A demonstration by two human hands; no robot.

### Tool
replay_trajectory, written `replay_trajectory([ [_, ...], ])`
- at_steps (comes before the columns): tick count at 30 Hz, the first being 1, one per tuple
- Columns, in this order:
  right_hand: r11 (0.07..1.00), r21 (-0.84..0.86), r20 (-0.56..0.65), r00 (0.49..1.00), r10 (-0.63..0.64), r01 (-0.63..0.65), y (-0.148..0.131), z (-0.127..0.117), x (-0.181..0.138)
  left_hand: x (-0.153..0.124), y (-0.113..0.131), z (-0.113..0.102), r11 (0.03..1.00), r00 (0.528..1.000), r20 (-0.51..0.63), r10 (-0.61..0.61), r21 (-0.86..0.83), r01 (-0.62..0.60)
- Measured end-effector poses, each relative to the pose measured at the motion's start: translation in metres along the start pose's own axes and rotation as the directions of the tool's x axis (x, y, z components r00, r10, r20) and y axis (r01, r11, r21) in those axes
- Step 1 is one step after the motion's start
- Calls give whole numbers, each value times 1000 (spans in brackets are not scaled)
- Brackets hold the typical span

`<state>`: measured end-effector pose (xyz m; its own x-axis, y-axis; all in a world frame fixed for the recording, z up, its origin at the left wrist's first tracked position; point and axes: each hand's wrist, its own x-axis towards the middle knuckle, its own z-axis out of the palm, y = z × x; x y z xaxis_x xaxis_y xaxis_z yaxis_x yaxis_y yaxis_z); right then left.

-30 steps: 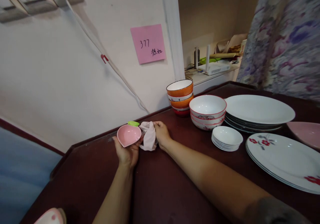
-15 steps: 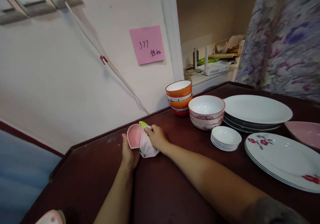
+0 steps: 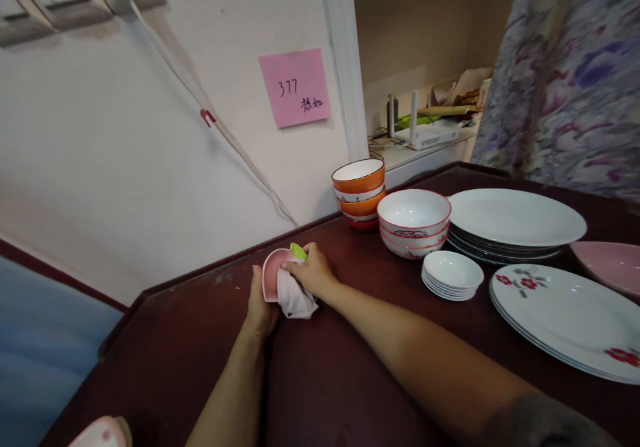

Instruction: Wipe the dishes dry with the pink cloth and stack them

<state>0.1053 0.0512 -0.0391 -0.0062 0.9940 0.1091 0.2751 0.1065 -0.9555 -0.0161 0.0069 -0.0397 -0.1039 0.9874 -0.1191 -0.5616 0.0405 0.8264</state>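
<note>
My left hand (image 3: 262, 306) grips the left side of a small pink dish (image 3: 272, 271) with a green leaf-shaped tip (image 3: 299, 251). The dish is tilted above the dark red table, its hollow turned partly toward me. In my right hand (image 3: 314, 272) is a pale pinkish-white cloth (image 3: 294, 295), pressed against the right part of the dish, with the thumb over the rim near the green tip. Cloth and fingers hide the dish's right side, and the cloth's lower end hangs below it.
Right of my hands stand stacked orange and white bowls (image 3: 359, 176), red-rimmed bowls (image 3: 414, 226), small white saucers (image 3: 453, 270), large white plates (image 3: 517, 215), flowered plates (image 3: 565, 314) and a pink dish (image 3: 610, 264). A pink-and-white piece (image 3: 103, 434) shows at the lower left. The wall (image 3: 150, 187) rises behind the table.
The dish has moved slightly right and turned, so its green tip now points more to the right. My right hand has shifted the cloth over the dish's inside and rim.
</note>
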Motion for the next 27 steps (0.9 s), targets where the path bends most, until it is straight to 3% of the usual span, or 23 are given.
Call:
replay_trajectory([
  [8, 995, -97, 12, 1000, -18, 19, -1, 3, -1, 2, -2, -2, 999, 1000, -8, 21, 38, -21],
  [13, 998, 55, 62, 998, 5, -8, -6, 4, -6, 0, 1, 4, 997, 992, -101, 72, 6, -72],
  [19, 960, 274, 174, 985, 13, -61, 3, 8, 1, -4, 4, 6, 990, 987, -93, 127, -50, -132],
  [23, 958, 285, 151, 988, -14, -30, 12, 13, 6, -3, 6, 7, 979, 972, -164, 169, -89, -185],
  [27, 927, 375, 74, 997, -11, -17, 14, 16, 13, 5, 10, 2, 938, 910, -313, 271, -126, -322],
])
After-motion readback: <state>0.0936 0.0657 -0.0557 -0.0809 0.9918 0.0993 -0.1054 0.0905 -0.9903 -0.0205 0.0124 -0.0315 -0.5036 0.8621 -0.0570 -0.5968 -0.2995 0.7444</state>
